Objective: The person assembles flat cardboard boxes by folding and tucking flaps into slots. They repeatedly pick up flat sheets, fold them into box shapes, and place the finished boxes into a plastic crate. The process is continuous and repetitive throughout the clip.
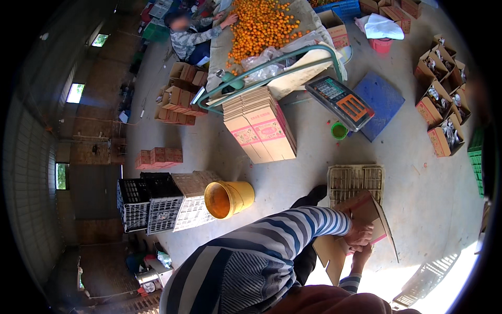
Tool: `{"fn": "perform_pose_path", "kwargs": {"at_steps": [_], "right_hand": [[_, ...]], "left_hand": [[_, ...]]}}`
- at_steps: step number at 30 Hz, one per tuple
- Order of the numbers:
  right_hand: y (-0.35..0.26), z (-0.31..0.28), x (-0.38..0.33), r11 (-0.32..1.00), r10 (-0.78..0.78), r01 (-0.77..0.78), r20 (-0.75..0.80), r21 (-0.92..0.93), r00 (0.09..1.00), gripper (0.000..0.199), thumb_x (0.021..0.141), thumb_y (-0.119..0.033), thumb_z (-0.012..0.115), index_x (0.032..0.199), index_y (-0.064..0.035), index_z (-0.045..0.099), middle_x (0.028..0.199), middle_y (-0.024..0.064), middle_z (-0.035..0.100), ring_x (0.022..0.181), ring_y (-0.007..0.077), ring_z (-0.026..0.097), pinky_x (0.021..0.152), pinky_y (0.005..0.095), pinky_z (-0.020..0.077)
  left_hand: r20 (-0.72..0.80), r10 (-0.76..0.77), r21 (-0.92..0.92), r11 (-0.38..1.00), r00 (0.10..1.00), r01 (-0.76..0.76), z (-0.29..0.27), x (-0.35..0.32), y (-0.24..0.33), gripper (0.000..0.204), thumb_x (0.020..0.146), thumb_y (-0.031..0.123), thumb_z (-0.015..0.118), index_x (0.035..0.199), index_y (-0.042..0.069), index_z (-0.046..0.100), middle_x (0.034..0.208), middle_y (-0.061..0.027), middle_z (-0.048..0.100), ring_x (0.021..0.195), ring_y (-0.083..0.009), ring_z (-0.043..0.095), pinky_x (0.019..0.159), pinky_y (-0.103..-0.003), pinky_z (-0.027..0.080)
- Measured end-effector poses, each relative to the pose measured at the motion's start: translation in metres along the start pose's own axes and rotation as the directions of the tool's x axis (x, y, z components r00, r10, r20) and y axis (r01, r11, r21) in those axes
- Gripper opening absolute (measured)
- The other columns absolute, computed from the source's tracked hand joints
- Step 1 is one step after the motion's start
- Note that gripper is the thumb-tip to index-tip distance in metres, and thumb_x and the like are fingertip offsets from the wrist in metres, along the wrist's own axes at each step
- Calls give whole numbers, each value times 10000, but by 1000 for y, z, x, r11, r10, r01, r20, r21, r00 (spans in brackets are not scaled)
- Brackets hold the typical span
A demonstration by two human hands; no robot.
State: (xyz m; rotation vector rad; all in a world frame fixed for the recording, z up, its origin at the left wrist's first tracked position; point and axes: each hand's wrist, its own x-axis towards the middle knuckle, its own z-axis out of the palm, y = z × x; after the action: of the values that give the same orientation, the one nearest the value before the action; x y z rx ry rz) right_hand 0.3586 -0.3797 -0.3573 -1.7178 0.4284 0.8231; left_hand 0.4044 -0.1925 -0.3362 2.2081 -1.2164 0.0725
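A partly folded cardboard box (370, 210) is in front of me at the lower right, its flaps hanging open and a pinkish strip along one edge. My left hand (358, 233), at the end of a striped sleeve, has its fingers curled on the cardboard. Close below it, my right hand (361, 258) grips the box's edge; part of that hand is hidden. Just beyond the box, a slatted plastic crate (356, 171) rests on the floor, partly covered by the cardboard.
A yellow bucket (244, 199) stands left, beside stacked crates (166, 209). Farther off are flat cartons (266, 131), a scale display (340, 102), a blue platform (380, 104) and a green cup (339, 131). Another person (191, 39) reaches toward orange fruit (261, 29). Filled boxes (444, 133) stand right.
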Motion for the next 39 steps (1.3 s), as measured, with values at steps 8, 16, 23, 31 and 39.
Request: {"fn": "perform_pose_path", "kwargs": {"at_steps": [8, 16, 23, 31, 39], "right_hand": [[-34, -8, -11, 981, 112, -126, 97, 147, 989, 121, 882, -23, 487, 990, -8, 541, 661, 49, 549, 521, 140, 572, 492, 277, 507], [8, -23, -13, 989, -67, 57, 73, 135, 995, 141, 870, 24, 502, 996, 33, 566, 750, 110, 611, 559, 202, 629, 542, 324, 587], [37, -30, -87, 753, -420, 509, 290, -418, 860, 461, 709, -150, 789, 1143, -82, 650, 965, 112, 659, 828, 270, 671, 735, 385, 551], [-30, -44, -119, 896, -287, 306, 108, -323, 952, 385, 840, -242, 760, 1130, -1, 684, 1009, 188, 681, 969, 352, 668, 849, 413, 525], [-69, -3, -84, 674, -40, -86, -152, -734, 988, 638, 774, -534, 763, 1088, 11, 659, 1056, 227, 669, 983, 390, 660, 837, 467, 513]], "left_hand": [[-55, -84, 42, 995, 995, 86, 44, -2, -22, 266, 847, 370, 623, 743, 126, 600, 821, -57, 583, 817, -243, 580, 745, -407, 446], [148, -677, -376, 636, 721, 674, -46, -48, 1, 121, 835, 99, 612, 951, 77, 636, 927, -104, 632, 980, -319, 617, 831, -463, 488], [404, -462, -359, 714, 790, 601, -156, -141, 57, 530, 746, 192, 741, 1248, 86, 610, 1308, -166, 555, 1235, -359, 516, 1058, -439, 425], [219, -704, -687, 380, 675, 620, -100, -79, 76, 251, 828, 224, 761, 948, 23, 671, 955, -126, 692, 904, -285, 679, 820, -378, 528], [325, -940, -606, -125, 102, 786, -59, -80, 26, 392, 823, 271, 767, 1049, -33, 665, 968, -166, 717, 888, -270, 699, 808, -366, 537]]}}
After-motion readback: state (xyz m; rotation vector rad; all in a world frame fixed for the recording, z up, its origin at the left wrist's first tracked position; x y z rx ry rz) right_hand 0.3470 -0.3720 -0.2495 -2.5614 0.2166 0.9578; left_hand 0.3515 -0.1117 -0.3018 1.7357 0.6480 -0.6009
